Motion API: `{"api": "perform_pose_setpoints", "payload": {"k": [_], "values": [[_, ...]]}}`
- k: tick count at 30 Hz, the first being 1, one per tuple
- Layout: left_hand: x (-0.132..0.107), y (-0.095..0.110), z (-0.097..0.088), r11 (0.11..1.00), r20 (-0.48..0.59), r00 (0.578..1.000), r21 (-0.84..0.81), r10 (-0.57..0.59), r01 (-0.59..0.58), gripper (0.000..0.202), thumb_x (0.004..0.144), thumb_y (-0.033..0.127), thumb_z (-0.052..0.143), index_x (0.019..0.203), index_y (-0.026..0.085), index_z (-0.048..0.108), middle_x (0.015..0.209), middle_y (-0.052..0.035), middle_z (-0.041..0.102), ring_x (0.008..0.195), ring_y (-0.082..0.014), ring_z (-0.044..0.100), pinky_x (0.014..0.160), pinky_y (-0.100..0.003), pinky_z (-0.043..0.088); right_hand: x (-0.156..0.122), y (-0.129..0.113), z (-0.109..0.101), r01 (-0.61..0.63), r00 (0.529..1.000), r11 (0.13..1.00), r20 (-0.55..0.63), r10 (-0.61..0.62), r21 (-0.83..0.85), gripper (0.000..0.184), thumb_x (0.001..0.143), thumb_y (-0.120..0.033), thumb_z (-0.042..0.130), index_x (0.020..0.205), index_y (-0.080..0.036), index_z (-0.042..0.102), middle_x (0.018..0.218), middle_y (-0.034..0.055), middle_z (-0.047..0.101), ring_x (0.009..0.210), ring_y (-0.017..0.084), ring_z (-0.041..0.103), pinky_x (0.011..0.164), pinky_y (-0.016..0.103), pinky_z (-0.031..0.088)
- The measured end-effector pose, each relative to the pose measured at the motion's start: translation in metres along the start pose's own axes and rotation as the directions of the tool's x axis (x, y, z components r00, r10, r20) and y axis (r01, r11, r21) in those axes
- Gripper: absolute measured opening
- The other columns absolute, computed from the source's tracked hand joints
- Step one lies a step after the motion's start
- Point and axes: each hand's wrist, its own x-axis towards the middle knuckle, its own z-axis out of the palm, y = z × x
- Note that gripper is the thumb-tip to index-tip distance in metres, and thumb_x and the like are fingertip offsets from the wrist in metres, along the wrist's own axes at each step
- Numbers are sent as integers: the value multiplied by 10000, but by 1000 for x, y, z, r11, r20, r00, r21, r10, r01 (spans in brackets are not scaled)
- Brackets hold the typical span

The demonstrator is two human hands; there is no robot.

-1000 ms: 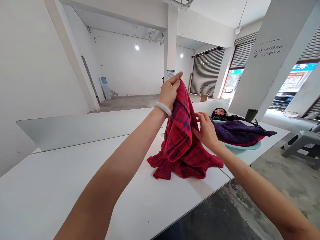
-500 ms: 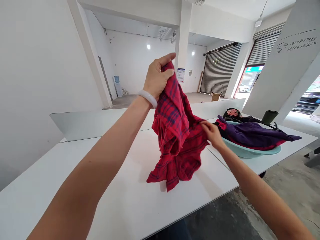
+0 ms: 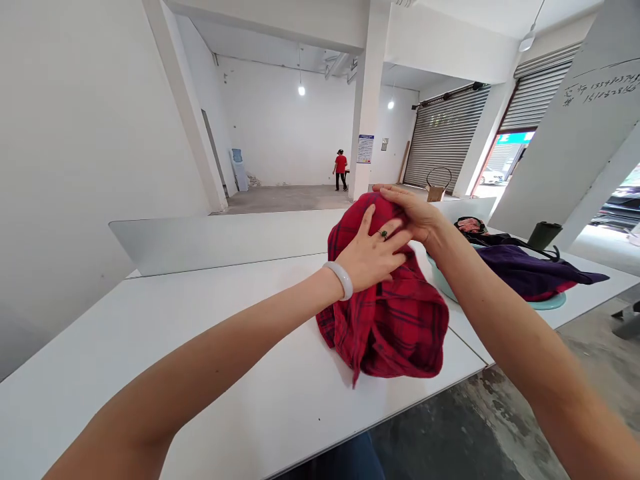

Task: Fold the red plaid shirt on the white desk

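A red plaid shirt [image 3: 405,327] with dark blue lines hangs bunched over the white table, its lower folds at the tabletop. At its upper edge, my right hand [image 3: 407,210] grips the cloth; the thumb is hidden. My left hand [image 3: 373,253] lies against the front of the shirt with its fingers spread apart. It wears a pale bangle [image 3: 341,280] at the wrist and a ring with a dark stone [image 3: 383,234].
Behind my right arm, a light-blue basin [image 3: 550,302] holds dark purple clothing [image 3: 525,267]. A dark green cylinder [image 3: 545,235] stands nearby. A low panel [image 3: 225,243] edges the white table [image 3: 240,400]. A person in red [image 3: 341,167] is far back.
My left hand has come down from the raised top of the shirt onto its front, fingers now spread. My right hand has moved up to the top edge. A person has appeared in the background.
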Motion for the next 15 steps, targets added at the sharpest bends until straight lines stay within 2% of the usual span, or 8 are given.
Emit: {"api": "perform_pose_setpoints", "payload": {"k": [1, 3, 5, 7, 10, 12, 15], "values": [[-4, -11, 2, 1000, 22, 999, 8, -26, 26, 71, 760, 197, 659, 779, 253, 697, 926, -70, 641, 1141, -296, 497, 1088, -564, 163, -5, 6, 0, -23, 999, 1000, 43, 22, 20, 354, 746, -412, 648, 1063, -260, 607, 1000, 13, 658, 892, 163, 627, 789, 320, 534], [-14, -35, 2, 993, 84, 992, 82, -94, 87, 181, 759, 109, 600, 640, 229, 664, 801, -75, 640, 1051, -266, 551, 1078, -515, 209, -22, 23, -1, -67, 992, 997, 105, 70, -31, 379, 790, -443, 606, 1132, -280, 584, 1030, 28, 656, 885, 167, 630, 780, 335, 535], [-27, -57, -3, 957, 160, 963, 227, -217, 179, 186, 759, 78, 571, 645, 194, 662, 806, -100, 641, 1011, -261, 576, 1038, -469, 283, -47, 42, -1, -91, 988, 976, 104, 113, -198, 377, 832, -484, 565, 1152, -287, 585, 1057, 37, 652, 896, 186, 628, 779, 350, 536], [-41, -72, -8, 897, 170, 906, 294, -388, 329, 135, 792, 110, 570, 743, 170, 680, 886, -124, 646, 1013, -266, 583, 982, -432, 352, -76, 62, 3, -108, 987, 932, 77, 143, -345, 352, 849, -483, 566, 1113, -256, 614, 1068, 39, 646, 912, 205, 620, 785, 354, 534], [-59, -78, -11, 829, 110, 825, 168, -554, 534, 128, 867, 246, 582, 929, 179, 672, 1035, -112, 636, 1047, -251, 578, 933, -409, 418, -115, 87, 16, -128, 979, 905, 96, 182, -405, 295, 894, -416, 545, 1088, -207, 620, 1131, 50, 612, 967, 203, 596, 823, 357, 522], [-66, -75, -9, 810, 83, 805, 66, -587, 583, 227, 897, 326, 570, 1066, 186, 627, 1138, -91, 606, 1051, -226, 575, 913, -412, 459, -132, 98, 27, -132, 976, 897, 105, 192, -422, 278, 915, -390, 521, 1102, -205, 611, 1176, 52, 587, 1006, 204, 580, 848, 365, 514], [-68, -68, -5, 783, 47, 788, -83, -614, 616, 304, 916, 349, 550, 1178, 195, 565, 1217, -83, 564, 1039, -204, 580, 876, -403, 504, -141, 102, 43, -129, 977, 896, 103, 189, -424, 269, 909, -386, 529, 1101, -218, 615, 1189, 49, 585, 1025, 217, 573, 855, 373, 512]]}}
